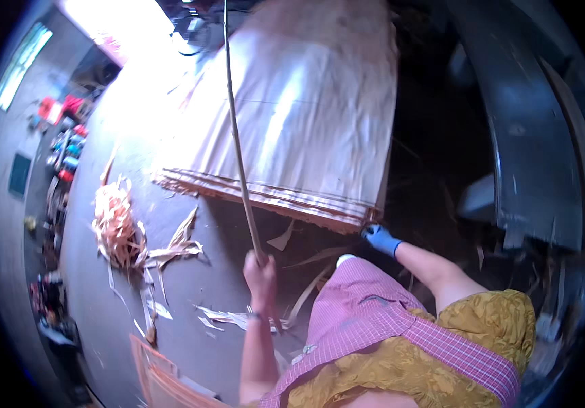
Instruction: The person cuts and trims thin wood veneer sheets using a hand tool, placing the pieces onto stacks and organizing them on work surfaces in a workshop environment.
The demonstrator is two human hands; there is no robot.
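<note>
My left hand [260,277] is closed round a long, thin wooden stick [246,197]. The stick rises away from me across a tall stack of pale wood veneer sheets [326,129]. At the stack's near right corner is my right hand [382,240], in a blue glove. Its fingers close on the corner of the veneer sheets, though the fingertips are partly lost in the dark. Several layers show along the stack's ragged near edge, and glare whitens its left side.
A heap of veneer shreds [117,224] lies on the grey floor [89,285] at left, with loose strips nearby. An orange-edged sheet pile [163,377] is near my left arm. A grey metal machine frame [534,143] stands at right. Clutter lines the left wall.
</note>
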